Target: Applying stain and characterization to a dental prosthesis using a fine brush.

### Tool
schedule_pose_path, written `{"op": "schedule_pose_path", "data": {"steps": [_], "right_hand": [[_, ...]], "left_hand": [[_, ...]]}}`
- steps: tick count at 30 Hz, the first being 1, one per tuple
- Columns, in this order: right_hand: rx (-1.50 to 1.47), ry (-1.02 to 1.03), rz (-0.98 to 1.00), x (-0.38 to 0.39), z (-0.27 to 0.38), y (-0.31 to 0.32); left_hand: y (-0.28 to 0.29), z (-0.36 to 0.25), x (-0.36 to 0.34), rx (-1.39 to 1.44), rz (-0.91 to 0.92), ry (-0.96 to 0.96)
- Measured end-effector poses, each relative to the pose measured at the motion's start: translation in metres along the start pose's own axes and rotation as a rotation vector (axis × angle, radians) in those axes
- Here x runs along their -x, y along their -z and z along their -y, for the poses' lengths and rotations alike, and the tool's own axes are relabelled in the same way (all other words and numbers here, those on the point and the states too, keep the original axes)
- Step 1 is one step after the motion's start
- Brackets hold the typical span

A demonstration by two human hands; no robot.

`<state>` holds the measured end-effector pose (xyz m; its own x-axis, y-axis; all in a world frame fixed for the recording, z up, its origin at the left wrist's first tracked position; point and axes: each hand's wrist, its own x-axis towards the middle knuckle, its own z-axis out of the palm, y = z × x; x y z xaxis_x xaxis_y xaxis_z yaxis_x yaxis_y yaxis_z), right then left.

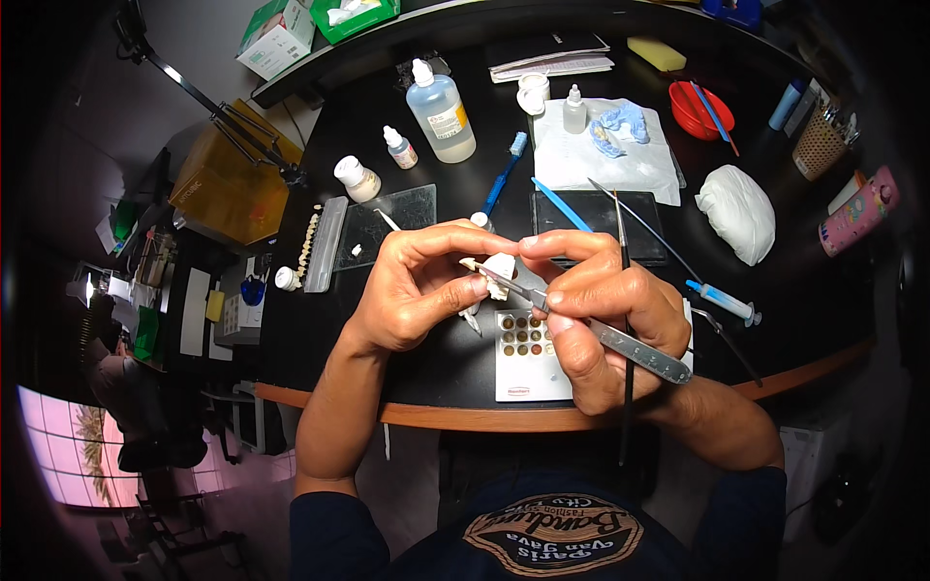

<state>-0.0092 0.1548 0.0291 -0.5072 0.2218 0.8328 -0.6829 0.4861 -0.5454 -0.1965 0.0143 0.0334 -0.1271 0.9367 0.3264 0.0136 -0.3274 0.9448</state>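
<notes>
The black desk, edged in wood, spreads across the view, its far corners sinking into the dark fisheye rim; over its near side, the left hand is curled, thumb and forefinger drawn close about a small white piece, which sits at the middle of the view, between the two hands; the right hand is bent nearly closed around a slim metal knife, and its forefinger comes up close to the left one, though whether the two touch I cannot tell; beyond it a black slab lies partly covered by the fingers; nearer, a white palette with rows of round coloured wells runs under the right hand, which hides its right side; a thin dark brush stands roughly upright in the right hand, its middle partly screened by the fingers; the knife's narrow end points at the white piece, contact hard to make out; a tiny cream bit shows beside that piece, too small to say whether they are joined.
</notes>
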Motion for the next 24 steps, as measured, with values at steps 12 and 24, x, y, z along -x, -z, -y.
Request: {"op": "schedule_pose_path", "data": {"steps": [12,24], "right_hand": [[-0.006,-0.005,-0.014,-0.0008,-0.0017,-0.0022],[0.005,-0.005,-0.009,0.0001,0.0002,-0.0022]], "left_hand": [[0.0013,-0.0008,-0.0002,0.017,-0.002,-0.007],[0.0009,0.0008,0.0019,0.01,0.001,0.009]]}}
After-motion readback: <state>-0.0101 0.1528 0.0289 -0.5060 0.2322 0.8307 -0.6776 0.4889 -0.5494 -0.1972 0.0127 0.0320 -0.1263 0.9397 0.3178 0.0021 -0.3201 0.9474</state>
